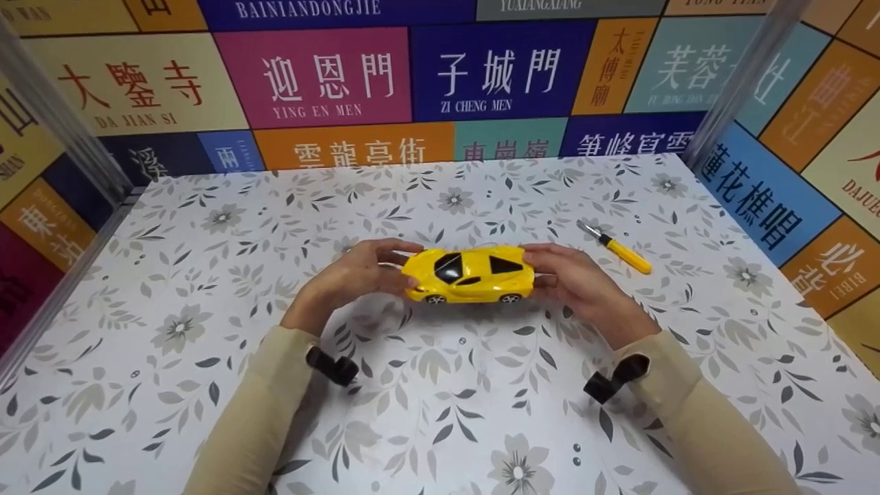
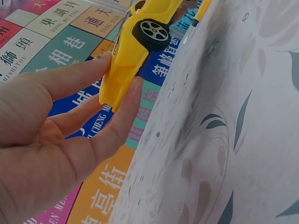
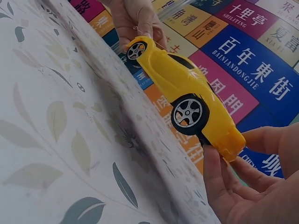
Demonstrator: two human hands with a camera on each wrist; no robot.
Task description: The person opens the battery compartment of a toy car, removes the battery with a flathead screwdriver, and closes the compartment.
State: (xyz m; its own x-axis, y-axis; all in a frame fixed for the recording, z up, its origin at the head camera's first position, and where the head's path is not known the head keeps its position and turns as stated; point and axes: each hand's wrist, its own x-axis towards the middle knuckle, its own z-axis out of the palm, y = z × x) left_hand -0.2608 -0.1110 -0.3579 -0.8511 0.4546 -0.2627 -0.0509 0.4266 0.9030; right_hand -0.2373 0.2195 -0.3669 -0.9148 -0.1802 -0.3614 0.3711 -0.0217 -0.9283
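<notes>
Between both hands is a yellow toy car [image 1: 474,275] with black windows and silver-spoked wheels, its nose toward the left. My left hand [image 1: 357,273] pinches the front end between thumb and fingers; the left wrist view shows the car's nose [image 2: 122,77] between them. At the rear, my right hand [image 1: 577,283] grips the tail, thumb on one side and fingers on the other, as the right wrist view shows at the yellow tail [image 3: 229,142]. Wheels and underside hang just above the tabletop in both wrist views, with a shadow beneath.
A yellow-handled craft knife [image 1: 625,254] lies right of the car, its metal tip pointing up and left. White leaf-patterned covering spreads over the table [image 1: 426,412]. Colourful panels with lettering [image 1: 309,75] stand behind and at the sides, with metal posts [image 1: 746,75] at the corners.
</notes>
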